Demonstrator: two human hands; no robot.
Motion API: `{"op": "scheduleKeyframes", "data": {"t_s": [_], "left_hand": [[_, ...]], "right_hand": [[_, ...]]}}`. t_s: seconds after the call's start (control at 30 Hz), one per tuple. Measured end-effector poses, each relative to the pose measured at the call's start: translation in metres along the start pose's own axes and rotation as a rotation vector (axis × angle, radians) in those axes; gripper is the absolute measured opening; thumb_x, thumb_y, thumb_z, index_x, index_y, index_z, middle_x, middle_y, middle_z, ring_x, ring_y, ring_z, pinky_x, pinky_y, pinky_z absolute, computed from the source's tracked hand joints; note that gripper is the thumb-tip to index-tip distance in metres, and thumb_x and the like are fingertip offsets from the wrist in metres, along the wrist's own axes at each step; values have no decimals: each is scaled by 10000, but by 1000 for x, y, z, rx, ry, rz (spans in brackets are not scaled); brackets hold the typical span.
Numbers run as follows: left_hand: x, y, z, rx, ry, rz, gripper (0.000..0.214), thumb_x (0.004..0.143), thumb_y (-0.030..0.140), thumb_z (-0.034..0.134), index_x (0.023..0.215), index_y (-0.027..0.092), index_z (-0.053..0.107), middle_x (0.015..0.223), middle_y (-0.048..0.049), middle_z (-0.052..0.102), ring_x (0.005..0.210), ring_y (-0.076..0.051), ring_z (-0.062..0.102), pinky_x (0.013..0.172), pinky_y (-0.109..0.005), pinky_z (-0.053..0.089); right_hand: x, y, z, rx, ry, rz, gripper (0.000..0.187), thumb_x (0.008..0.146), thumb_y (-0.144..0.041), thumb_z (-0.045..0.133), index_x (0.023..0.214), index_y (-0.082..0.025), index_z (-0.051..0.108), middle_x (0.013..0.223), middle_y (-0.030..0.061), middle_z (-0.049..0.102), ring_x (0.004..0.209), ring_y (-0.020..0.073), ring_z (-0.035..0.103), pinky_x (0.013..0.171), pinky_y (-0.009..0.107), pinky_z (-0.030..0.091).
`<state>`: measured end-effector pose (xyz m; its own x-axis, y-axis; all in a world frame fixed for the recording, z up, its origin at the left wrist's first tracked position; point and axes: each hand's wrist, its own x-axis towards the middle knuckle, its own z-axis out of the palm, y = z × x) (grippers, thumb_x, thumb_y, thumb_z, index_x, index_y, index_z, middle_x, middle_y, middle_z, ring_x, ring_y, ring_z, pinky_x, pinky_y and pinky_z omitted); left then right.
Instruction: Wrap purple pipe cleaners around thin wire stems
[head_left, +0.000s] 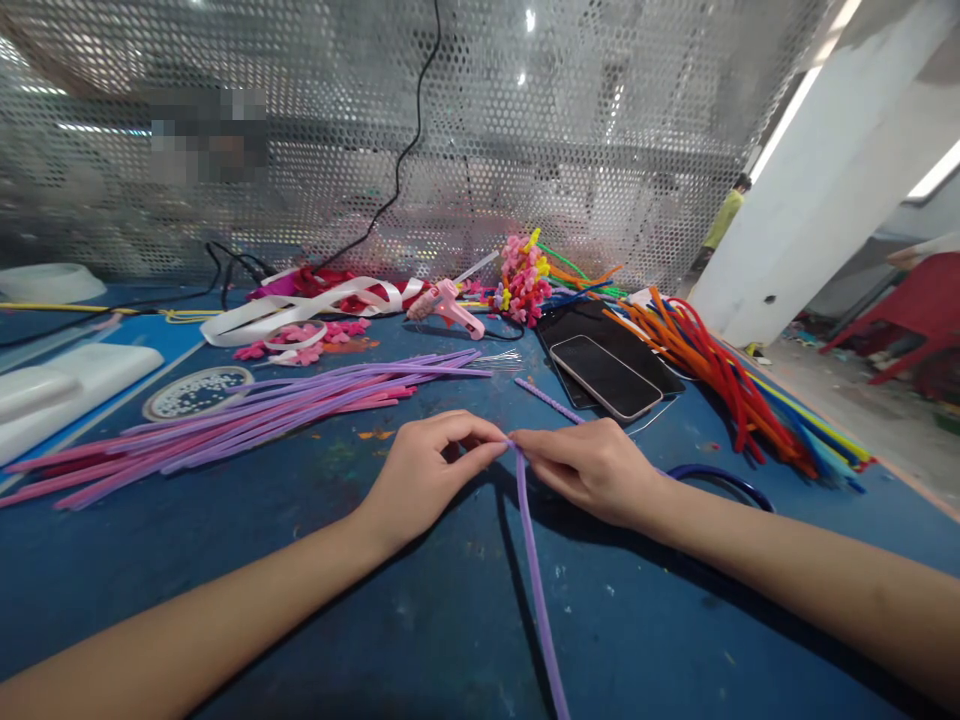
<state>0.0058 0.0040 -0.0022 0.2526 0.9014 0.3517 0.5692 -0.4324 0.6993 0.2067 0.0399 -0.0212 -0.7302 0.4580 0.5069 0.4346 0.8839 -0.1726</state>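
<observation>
A purple pipe cleaner is pinched near its upper end between the fingertips of my left hand and my right hand. From there its long free part hangs toward the bottom edge of the view. Both hands are closed, their tips almost touching, above the blue table. Just beyond my right hand lies a twisted purple piece, its near end hidden by the hand. Behind my left hand rests a bundle of purple and pink pipe cleaners.
Behind are a pink glue gun, white ribbon and a bunch of pink flowers. A phone lies on a dark tablet. Orange and red pipe cleaners lie right; a dark blue ring handle is beside my right forearm.
</observation>
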Motion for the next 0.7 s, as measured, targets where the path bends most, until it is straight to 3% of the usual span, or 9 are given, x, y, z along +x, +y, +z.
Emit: {"op": "scheduleKeyframes", "data": {"t_s": [0.23, 0.47, 0.7], "left_hand": [[-3, 3, 1, 5, 15, 32, 135, 821, 279, 563, 789, 195, 664, 767, 4, 659, 680, -116, 573, 582, -217, 415], [-4, 4, 2, -1, -1, 63, 123, 826, 254, 560, 800, 190, 661, 773, 2, 651, 675, -107, 561, 574, -208, 409], [-3, 4, 2, -2, 5, 69, 99, 822, 237, 571, 790, 192, 653, 761, 14, 641, 665, -98, 552, 577, -204, 404]], "right_hand": [[6, -8, -3, -139, 55, -101, 322, 930, -191, 291, 823, -126, 588, 662, 56, 558, 602, 129, 483, 564, 233, 354], [4, -7, -3, -156, 66, -166, 298, 928, -186, 300, 817, -139, 573, 578, 4, 505, 489, 103, 409, 479, 238, 273], [3, -6, -3, -126, 56, -158, 280, 932, -192, 304, 870, -128, 570, 596, 9, 532, 502, 95, 447, 484, 228, 288]]}}
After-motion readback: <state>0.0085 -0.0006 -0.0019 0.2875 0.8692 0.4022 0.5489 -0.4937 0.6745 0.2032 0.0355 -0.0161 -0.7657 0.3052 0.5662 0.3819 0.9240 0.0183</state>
